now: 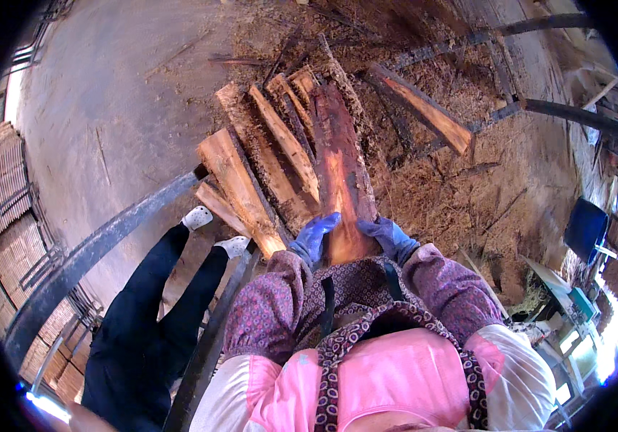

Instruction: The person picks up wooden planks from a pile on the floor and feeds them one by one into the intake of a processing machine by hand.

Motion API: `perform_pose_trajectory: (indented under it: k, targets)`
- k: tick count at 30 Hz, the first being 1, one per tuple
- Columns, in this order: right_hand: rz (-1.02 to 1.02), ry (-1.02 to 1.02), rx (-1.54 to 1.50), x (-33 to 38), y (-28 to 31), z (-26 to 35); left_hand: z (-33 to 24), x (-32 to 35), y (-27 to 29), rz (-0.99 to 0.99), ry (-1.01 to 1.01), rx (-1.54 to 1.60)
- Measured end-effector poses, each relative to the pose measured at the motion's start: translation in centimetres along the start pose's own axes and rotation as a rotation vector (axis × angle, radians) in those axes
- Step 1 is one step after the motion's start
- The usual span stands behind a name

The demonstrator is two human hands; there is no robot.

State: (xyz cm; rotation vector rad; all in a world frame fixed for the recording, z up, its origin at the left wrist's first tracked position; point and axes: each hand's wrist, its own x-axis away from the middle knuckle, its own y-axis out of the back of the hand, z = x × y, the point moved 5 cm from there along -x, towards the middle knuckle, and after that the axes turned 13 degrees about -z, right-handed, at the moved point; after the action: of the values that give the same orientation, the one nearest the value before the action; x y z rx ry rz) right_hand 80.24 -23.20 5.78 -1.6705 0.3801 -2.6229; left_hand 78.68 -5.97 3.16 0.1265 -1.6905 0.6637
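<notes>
A long slab of wood with dark reddish bark [335, 137] points away from me, with a bare orange-brown patch toward its near end. My left hand [316, 236], in a blue-purple glove, grips the slab's left edge near that end. On the opposite edge, my right hand [388, 236] wears a similar glove and closes around the wood. The undersides of both hands are hidden. Immediately left of the slab lie several split wood pieces, among them a pale, wide piece [235, 180] and a narrow one [287, 140].
A separate split piece [424, 108] lies to the far right. Bark scraps and wood debris [438, 194] cover the ground. A metal bar [107, 241] curves along the left, near a dark-clothed person [136, 345] in white shoes. Bars [575, 119] and a dark blue panel [587, 229] stand right.
</notes>
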Motion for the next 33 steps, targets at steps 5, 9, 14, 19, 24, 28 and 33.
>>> perform_pose_trajectory:
  k: [5, 9, 14, 19, 24, 28, 33]
  targets:
    - [-0.009, 0.143, 0.140, 2.5, -0.4, -0.4, 0.1, 3.1, -0.1, -0.015, -0.168, -0.178]
    - [-0.045, 0.174, 0.168, 5.4, -1.9, 1.1, -1.2, 6.5, -0.4, -0.060, -0.150, -0.331]
    - [0.078, -0.105, -0.302, 7.9, -2.7, 1.1, -2.4, 6.9, -0.5, -0.106, -0.441, -0.519]
    - [0.043, -0.016, -0.243, 12.4, -3.1, 3.5, -3.6, 9.2, -2.9, -0.144, -0.505, -0.520]
    - [0.038, 0.013, -0.196, 11.0, -1.8, 2.3, -5.0, 10.2, -5.9, -0.168, -0.521, -0.642]
    - [0.007, 0.211, -0.080, 10.7, -0.1, 4.6, -5.3, 8.8, -7.0, -0.091, -0.588, -0.748]
    - [-0.188, 0.260, 0.094, 9.3, 4.1, 5.1, -3.3, 7.2, -5.0, -0.087, -0.391, -0.595]
